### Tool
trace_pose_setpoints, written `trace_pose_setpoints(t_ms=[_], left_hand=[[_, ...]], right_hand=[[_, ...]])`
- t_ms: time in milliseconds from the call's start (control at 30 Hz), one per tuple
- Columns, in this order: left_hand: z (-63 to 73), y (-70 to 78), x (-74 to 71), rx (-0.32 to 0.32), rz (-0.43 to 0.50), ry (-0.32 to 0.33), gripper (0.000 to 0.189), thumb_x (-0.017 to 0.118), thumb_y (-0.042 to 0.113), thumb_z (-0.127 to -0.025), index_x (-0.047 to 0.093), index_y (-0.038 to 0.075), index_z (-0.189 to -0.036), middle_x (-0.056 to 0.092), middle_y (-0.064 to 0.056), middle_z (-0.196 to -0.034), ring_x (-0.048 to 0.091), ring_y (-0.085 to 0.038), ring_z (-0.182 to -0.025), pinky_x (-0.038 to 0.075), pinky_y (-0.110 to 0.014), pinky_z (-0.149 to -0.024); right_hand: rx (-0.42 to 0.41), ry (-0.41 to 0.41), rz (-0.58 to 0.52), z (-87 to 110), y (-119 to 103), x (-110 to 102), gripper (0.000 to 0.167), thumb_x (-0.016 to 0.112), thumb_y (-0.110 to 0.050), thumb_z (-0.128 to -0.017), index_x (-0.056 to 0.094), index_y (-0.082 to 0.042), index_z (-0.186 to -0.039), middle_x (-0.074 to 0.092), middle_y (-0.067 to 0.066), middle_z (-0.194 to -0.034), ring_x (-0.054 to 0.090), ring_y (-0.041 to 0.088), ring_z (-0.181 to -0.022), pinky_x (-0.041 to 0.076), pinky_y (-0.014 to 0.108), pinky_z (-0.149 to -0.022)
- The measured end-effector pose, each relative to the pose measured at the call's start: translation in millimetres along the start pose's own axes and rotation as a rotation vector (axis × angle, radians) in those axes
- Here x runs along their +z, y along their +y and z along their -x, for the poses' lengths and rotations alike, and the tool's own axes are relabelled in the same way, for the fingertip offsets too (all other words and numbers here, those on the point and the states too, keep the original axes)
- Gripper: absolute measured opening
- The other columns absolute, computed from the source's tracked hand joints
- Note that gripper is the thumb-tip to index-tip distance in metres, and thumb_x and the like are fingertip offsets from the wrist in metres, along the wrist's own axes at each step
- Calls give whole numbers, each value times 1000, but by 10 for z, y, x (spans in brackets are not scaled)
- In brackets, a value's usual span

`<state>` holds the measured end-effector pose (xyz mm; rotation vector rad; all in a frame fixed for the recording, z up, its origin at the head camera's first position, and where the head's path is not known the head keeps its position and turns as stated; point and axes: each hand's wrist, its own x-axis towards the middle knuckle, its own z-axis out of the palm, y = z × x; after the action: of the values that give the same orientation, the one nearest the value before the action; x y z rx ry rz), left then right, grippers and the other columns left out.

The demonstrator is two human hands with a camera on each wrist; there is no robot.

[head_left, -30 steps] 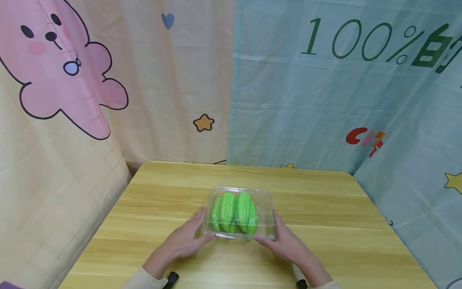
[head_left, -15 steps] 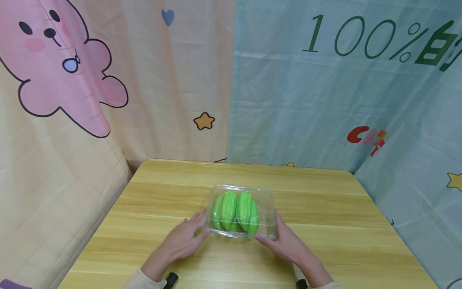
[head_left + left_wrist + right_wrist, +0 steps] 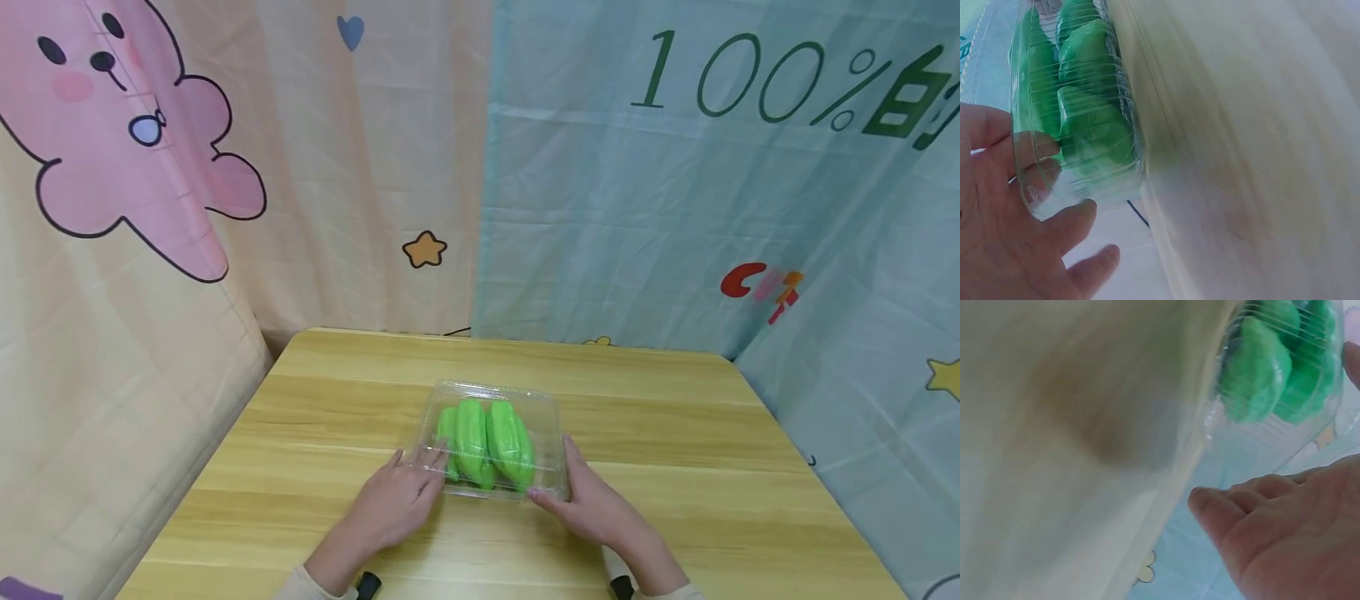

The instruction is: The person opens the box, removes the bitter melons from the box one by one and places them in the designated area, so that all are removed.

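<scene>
A clear plastic clamshell box sits on the table in the head view, with several green ridged fruits that look like star fruit inside. At its front left corner is my left hand, fingers loosely spread. In the left wrist view, two fingertips show through the clear plastic, while the other fingers stand apart from it. My right hand holds the front right corner, thumb at the front edge and fingers along the side. The right wrist view shows its fingers extended beside the box.
The wooden table has rounded far corners. Behind it and at both sides hang printed cloth curtains. A dark strap end shows at the left wrist, another at the right.
The left hand comes away slightly, then its fingers move in over the box's front left corner. The box has shifted slightly left, and the right hand stays at its right side.
</scene>
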<state>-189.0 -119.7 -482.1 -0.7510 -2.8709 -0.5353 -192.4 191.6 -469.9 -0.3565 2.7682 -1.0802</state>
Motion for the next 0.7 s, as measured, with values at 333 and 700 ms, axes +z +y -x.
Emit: trace_pose_setpoints(t_ms=[333,700], left_hand=[[3,-74,-88,-80,186,18,69,52,42,-105,27,5,-158,20,-10,-163,33,-39,-143,28,-55,-114],[53,-188,-122,-44,282,-10,54,39,13,-109,19,-3,-157,13,-16,-164,25,-31,-147,20,-54,-117]], right_hand=[[10,-18,-49,-28,55,14,111,63,-60,-92,-5,-5,-161,11,24,-163,23,44,-146,22,57,-115],[-55,-80,-9,-8,33,11,74,37,-35,-111,-2,9,-156,1,26,-163,11,39,-149,12,53,-119]])
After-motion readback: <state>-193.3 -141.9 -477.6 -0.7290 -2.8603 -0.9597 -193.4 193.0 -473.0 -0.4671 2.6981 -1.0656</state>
